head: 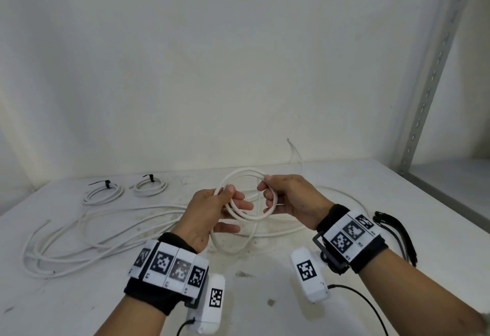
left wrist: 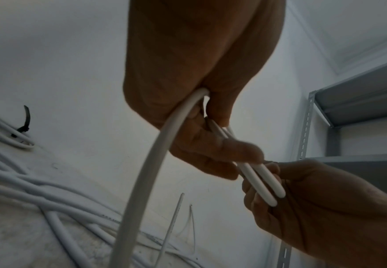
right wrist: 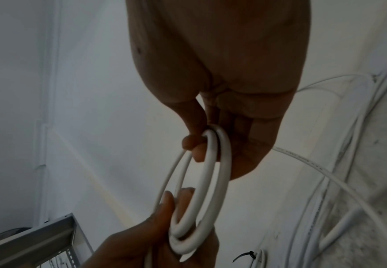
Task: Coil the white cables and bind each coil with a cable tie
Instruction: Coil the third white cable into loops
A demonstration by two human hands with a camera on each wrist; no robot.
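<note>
A white cable coil (head: pixel 244 176) of a couple of loops hangs in the air between both hands. My left hand (head: pixel 222 203) grips its left side, thumb on top, fingers curled under. My right hand (head: pixel 270 192) pinches the right side of the coil (right wrist: pixel 211 163). The cable's free length (head: pixel 230 248) drops from the left hand to the table; in the left wrist view it curves down as a thick white cable (left wrist: pixel 146 172). Two finished coils (head: pixel 103 194) (head: pixel 149 186) bound with black cable ties (head: pixel 107 184) lie at the back left.
Loose white cables (head: pixel 66 245) sprawl over the white table (head: pixel 278 296) on the left and behind the hands. Black cable ties (head: pixel 395 232) lie by my right wrist. A grey metal shelf upright (head: pixel 434 70) stands at the right. A wall closes off the back.
</note>
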